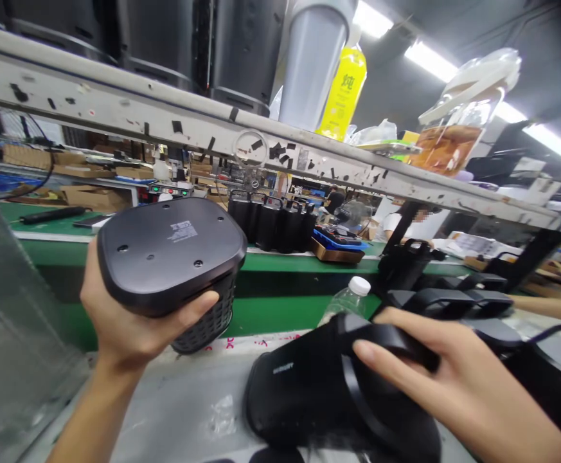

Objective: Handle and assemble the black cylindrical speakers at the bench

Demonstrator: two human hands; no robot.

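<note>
The right hand (458, 379) runs off the frame's lower right edge, its fingers laid flat over the handle of a black speaker (319, 392) lying on the grey bench (184, 411) (whether they grip it cannot be told). The left hand (126, 321) holds a second black unit (174, 263) raised, thumb curled over its rim, base facing the camera. Open bench lies between the two units. One water bottle (347, 299) stands behind.

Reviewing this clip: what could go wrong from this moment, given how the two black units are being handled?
1. The left hand holds the black unit tilted in mid-air, base toward the camera; it might slip and drop onto the bench.
2. The right hand rests on the handle of a second black unit lying on its side; shifting it might knock over the water bottle close behind.
</note>
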